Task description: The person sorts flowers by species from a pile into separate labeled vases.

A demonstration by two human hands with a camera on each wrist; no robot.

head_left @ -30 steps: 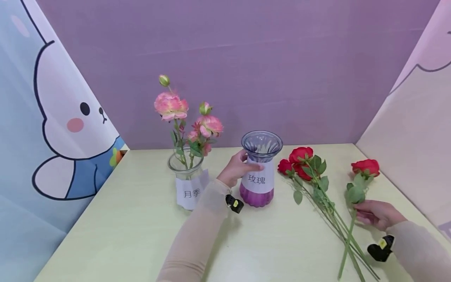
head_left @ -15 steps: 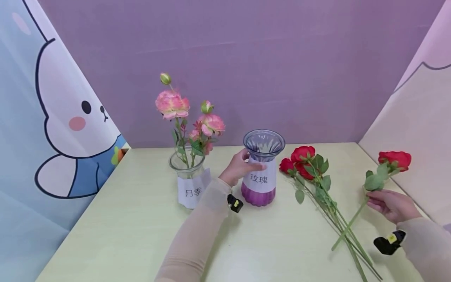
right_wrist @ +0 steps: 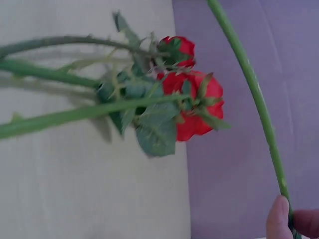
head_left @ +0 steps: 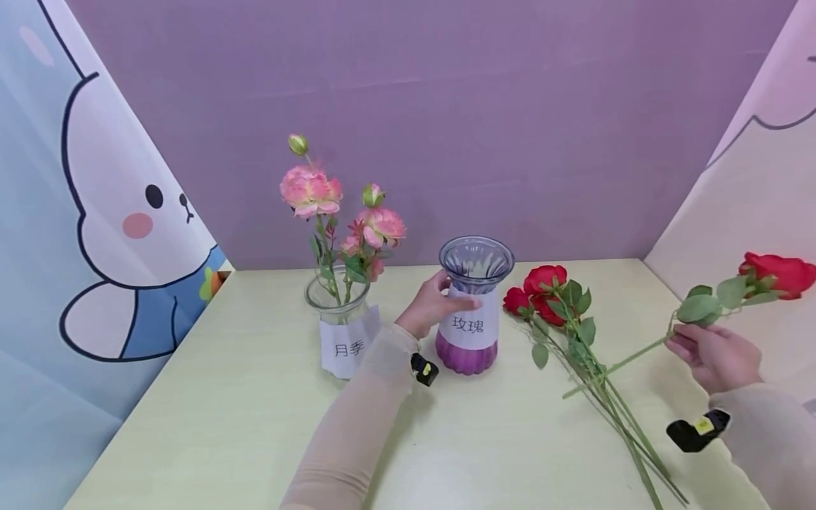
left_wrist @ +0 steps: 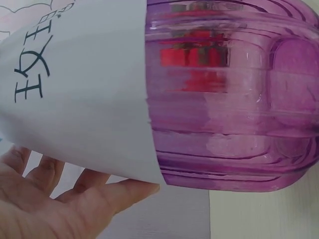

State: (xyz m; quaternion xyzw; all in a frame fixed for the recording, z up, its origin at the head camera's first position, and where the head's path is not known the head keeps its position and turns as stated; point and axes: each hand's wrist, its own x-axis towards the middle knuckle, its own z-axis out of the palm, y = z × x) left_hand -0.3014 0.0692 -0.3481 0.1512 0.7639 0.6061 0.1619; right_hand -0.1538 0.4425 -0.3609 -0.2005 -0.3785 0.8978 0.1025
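Observation:
In the head view my left hand (head_left: 430,308) grips a purple glass vase (head_left: 467,360) by its narrow upper part, thumb across the white paper label. The vase stands upright on the table, its flared mouth showing no flowers. In the left wrist view the vase (left_wrist: 224,119) fills most of the frame, with my fingers along the label's edge. On the right, my right hand (head_left: 720,358) pinches a red rose (head_left: 778,275) by its stem just below the leaves. Its bloom points right and the cut end slants down-left. The right wrist view shows the stem (right_wrist: 254,89) between thumb and finger.
Several red roses (head_left: 548,283) lie on the table right of the vase, stems crossing toward the front. Left of it, a clear glass vase (head_left: 338,301) with a paper label holds pink flowers (head_left: 310,191). A purple backdrop (head_left: 446,127) rises behind the table (head_left: 210,425).
My right hand has lifted the rose away to the right and up, tilting it from nearly upright in view toward lying sideways. The left hand and purple vase have stayed in place.

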